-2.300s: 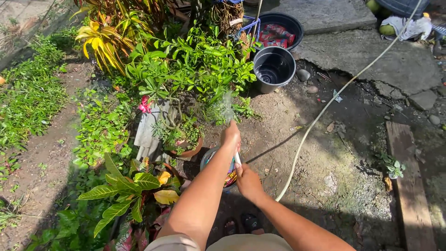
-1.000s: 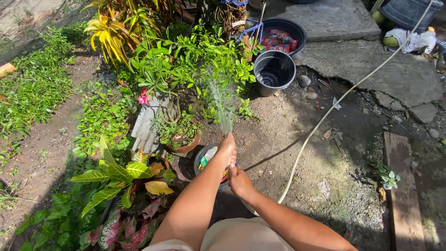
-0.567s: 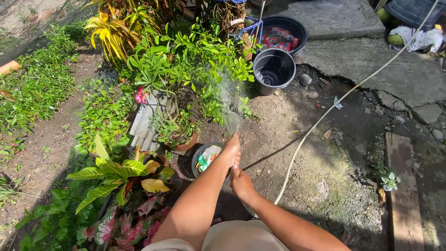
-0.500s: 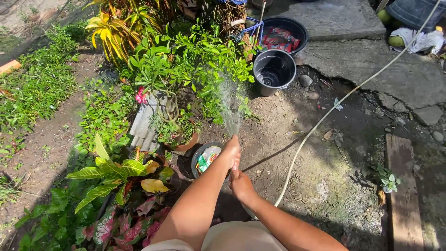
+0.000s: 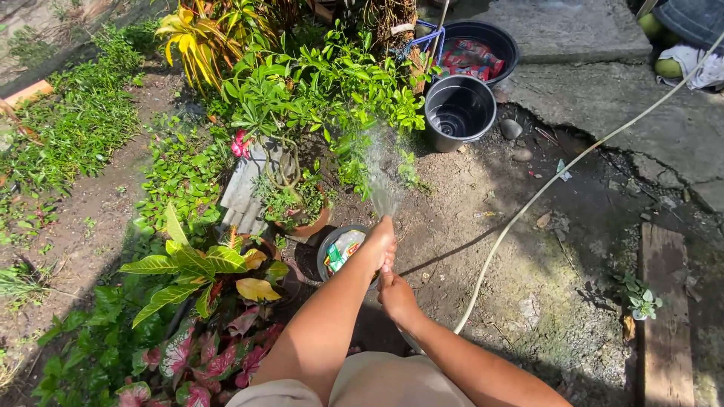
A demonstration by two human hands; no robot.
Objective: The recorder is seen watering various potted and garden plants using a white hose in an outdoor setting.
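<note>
Both hands grip the garden hose [image 5: 520, 218] near its end: left hand [image 5: 379, 240] clenched around the nozzle end, right hand [image 5: 395, 292] clasped just behind it. Water spray [image 5: 381, 169] fans beyond the left fingers [image 5: 386, 230] toward the leafy potted shrub [image 5: 317, 98].

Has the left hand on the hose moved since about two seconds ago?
Yes. The left hand now sits right of the small pot of wrappers, over its right rim; earlier it was above the pot, nearer the leafy bush.
</note>
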